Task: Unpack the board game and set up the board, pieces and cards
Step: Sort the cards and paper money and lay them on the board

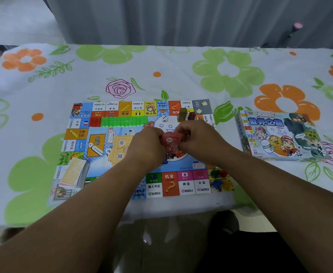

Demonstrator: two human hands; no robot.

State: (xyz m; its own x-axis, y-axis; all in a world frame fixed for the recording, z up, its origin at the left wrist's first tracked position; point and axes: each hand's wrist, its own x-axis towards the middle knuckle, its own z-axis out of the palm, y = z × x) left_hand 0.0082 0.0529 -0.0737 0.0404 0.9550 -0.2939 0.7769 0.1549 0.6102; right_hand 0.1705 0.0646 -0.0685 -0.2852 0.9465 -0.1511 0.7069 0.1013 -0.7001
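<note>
Both hands meet at the centre of the frame over the board (185, 186). The left hand (147, 146) and right hand (197, 138) have their fingers curled round one red card pack (170, 143), gripping it from either side. The fingertips are hidden behind the pack and the knuckles.

The one board lies flat on the floral-clothed worktop (220, 75); both forearms cover its lower middle. On it are:
- one yellow card pack (120, 148), partly behind the left hand
- one pale stack of slips (75, 172) at its lower left
- one white die (164, 118)
- two upright pieces above the hands, one olive (182, 114) and one dark red (191, 115)
- a green row of houses (124, 121) with a short red row (94, 121) at its left end, too blurred to count

A cluster of pawns (218, 178) at the board's lower right corner is blurred. One game box (279, 134) lies at right, apart from the board.
</note>
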